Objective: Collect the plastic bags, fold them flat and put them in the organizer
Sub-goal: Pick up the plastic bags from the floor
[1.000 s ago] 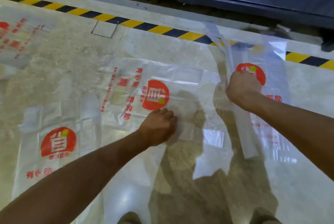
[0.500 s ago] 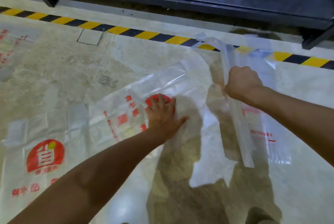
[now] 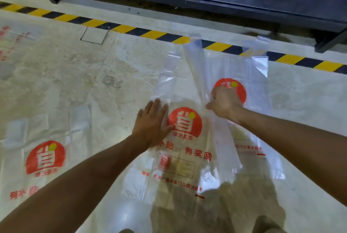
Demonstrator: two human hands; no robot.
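Head view: left hand [image 3: 153, 120] flattens clear crinkly bag [image 3: 178, 167] — right hand [image 3: 225, 104] pinches.

Three plastic bags [image 3: 180, 138] lie side by side on the floor [image 3: 56, 82].

Two bare forearms and hands

Left hand [image 3: 153, 123] and right hand [image 3: 225, 104]: no sleeves, gloves, rings or watch visible.
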